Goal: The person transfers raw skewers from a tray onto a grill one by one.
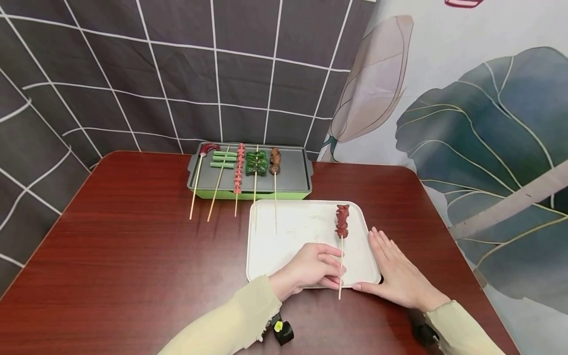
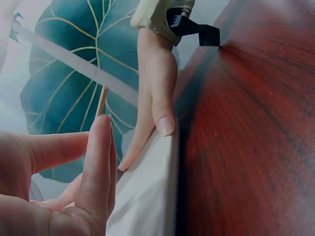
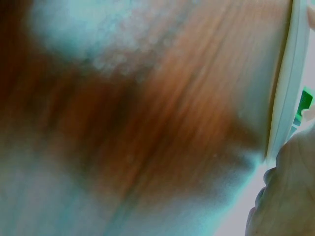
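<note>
A skewer of dark red meat pieces lies over the right part of a white tray. My left hand pinches its wooden stick, and the stick's end pokes out above the fingers in the left wrist view. At the tray's right edge my right hand rests with straight fingers, the thumb at the near right corner. In the right wrist view that hand shows only partly, beside the tray's rim.
Behind the tray stands a grey grill plate on a green base. Across it lie several skewers, among them green pepper, brown meat and pink pieces; their sticks overhang the front. A dark tiled cloth hangs behind the red-brown table.
</note>
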Available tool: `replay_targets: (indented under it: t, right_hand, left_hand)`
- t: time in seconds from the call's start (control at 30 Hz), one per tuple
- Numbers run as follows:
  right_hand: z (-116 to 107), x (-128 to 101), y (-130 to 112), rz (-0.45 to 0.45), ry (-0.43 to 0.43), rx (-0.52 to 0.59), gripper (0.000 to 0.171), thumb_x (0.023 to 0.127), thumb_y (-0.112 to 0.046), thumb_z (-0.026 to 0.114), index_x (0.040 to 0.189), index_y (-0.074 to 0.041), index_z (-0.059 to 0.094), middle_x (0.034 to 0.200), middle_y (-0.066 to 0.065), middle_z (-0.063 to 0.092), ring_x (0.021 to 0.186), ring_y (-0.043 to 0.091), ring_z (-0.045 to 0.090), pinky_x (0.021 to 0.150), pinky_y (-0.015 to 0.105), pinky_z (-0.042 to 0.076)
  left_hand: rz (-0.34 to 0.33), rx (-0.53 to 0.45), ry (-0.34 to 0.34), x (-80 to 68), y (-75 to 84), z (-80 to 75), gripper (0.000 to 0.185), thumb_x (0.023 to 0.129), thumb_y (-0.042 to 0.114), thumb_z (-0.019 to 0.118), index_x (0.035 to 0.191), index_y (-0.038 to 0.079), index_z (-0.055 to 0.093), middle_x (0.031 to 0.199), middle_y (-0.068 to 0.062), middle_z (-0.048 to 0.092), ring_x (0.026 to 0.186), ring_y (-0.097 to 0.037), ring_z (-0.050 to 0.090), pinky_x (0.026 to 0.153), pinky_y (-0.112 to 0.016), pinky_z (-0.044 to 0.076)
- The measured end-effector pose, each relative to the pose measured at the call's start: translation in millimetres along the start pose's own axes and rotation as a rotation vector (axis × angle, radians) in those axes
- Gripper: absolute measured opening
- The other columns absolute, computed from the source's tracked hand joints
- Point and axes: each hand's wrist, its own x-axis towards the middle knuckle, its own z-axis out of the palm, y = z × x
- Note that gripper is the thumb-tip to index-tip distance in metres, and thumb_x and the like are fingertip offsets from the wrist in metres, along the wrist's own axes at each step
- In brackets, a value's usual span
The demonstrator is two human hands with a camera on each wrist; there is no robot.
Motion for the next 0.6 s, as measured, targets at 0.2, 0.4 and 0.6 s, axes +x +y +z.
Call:
replay_targets:
  t: [0.2, 0.4, 0.6]
  right_hand:
    - [1, -1, 0, -0.007, 0.007, -0.004, 0.121, 0.082, -0.078, 0.063, 0.159, 0.004, 0.018, 0.165, 0.022, 0.016, 0.151, 0.040, 0.015, 0.126, 0.038, 0.005]
    - [2, 1, 1, 0.012, -0.011, 0.000, 0.123, 0.082, -0.080, 0.061, 0.160, 0.002, 0.016, 0.166, 0.021, 0.014, 0.152, 0.038, 0.012, 0.126, 0.040, 0.006]
    - [2, 1, 2, 0.003, -0.010, 0.000, 0.122, 0.082, -0.080, 0.061, 0.160, 0.002, 0.015, 0.166, 0.021, 0.014, 0.152, 0.038, 0.013, 0.126, 0.039, 0.005]
  left_hand:
    - [0.046, 0.040, 0.011, -2.7, 8.1, -1.7, 0.038, 0.088, -0.012, 0.069, 0.125, -0.007, 0.062, 0.092, -0.015, 0.071, 0.066, -0.020, 0.068, 0.063, -0.037, 0.064]
    - [0.082, 0.062, 0.026, -3.2, 23.8, -8.3, 0.037, 0.088, -0.010, 0.071, 0.124, -0.008, 0.062, 0.095, -0.017, 0.072, 0.068, -0.021, 0.069, 0.064, -0.036, 0.064]
    - [0.118, 0.077, 0.041, -3.4, 44.7, -22.5, 0.037, 0.089, -0.011, 0.069, 0.125, -0.010, 0.060, 0.097, -0.018, 0.071, 0.072, -0.022, 0.071, 0.068, -0.036, 0.064]
